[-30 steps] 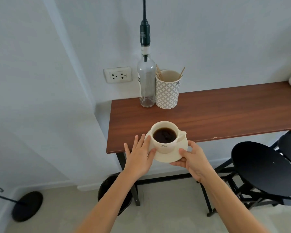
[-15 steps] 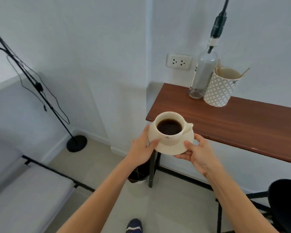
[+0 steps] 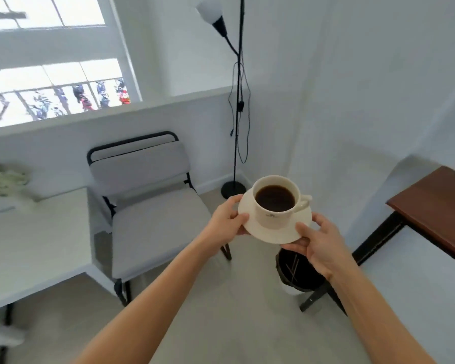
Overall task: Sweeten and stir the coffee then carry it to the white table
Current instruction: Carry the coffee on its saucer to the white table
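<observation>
A person carries one cup (image 3: 276,202) of black coffee on one saucer (image 3: 271,233) in mid-air, well clear of any table. The left hand (image 3: 225,222) and right hand (image 3: 319,244) each pinch opposite saucer rims, thumbs on top, likely to keep it level and avoid spills. The white table (image 3: 37,240) lies to the left, beside one grey chair (image 3: 153,206). One brown table edge (image 3: 436,206) shows right.

Cup (image 3: 276,203) and saucer (image 3: 271,233): smooth cream ceramic, faint gloss; white table (image 3: 34,248): smooth matt top; chair (image 3: 150,206): grey cloth pads on black metal tube; desk (image 3: 436,208): brown wood-grain top, slight sheen; lamp (image 3: 237,101): black metal pole.
</observation>
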Available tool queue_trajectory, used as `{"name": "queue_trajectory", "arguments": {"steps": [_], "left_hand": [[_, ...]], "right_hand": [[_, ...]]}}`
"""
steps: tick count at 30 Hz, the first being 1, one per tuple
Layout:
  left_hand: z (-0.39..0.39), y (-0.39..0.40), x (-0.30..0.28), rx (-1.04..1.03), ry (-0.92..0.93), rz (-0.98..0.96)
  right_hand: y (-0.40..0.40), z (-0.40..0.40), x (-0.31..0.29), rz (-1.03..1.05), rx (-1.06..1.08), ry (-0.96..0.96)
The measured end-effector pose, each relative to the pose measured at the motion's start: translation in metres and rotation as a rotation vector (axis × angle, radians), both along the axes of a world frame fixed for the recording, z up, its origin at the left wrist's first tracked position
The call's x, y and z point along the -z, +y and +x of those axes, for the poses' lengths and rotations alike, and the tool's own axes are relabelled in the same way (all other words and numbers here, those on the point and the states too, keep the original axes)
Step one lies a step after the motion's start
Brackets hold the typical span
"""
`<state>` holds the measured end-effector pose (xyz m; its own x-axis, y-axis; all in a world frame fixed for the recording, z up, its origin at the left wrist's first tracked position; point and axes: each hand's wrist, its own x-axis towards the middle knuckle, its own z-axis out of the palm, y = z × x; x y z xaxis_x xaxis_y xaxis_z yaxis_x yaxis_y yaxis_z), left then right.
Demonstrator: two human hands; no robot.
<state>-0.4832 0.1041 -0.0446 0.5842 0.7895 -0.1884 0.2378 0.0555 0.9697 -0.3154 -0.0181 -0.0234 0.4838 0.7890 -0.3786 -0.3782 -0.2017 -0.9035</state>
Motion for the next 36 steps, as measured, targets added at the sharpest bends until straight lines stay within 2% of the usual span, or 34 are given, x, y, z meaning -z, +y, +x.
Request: {"name": "queue_trajectory", "arguments": {"steps": [10, 17, 27, 36], "left_hand": [[-0.252, 0.047, 0.002, -0.330, -0.011, -0.011], [-0.404, 0.074, 0.017, -0.506, 0.016, -0.024], [-0.557, 0.142, 0.070, -0.736, 0.055, -0.068], [-0.661, 0.219, 0.117, -0.876, 0.122, -0.150]], "right_hand": [[0.107, -0.221, 0.014, 0.040, -0.330, 0.045], [0.173, -0.364, 0.029, -0.010, -0.518, 0.062], [0.282, -0.517, 0.077, -0.081, -0.736, 0.049], [0.391, -0.625, 0.131, -0.179, -0.900, 0.002]]}}
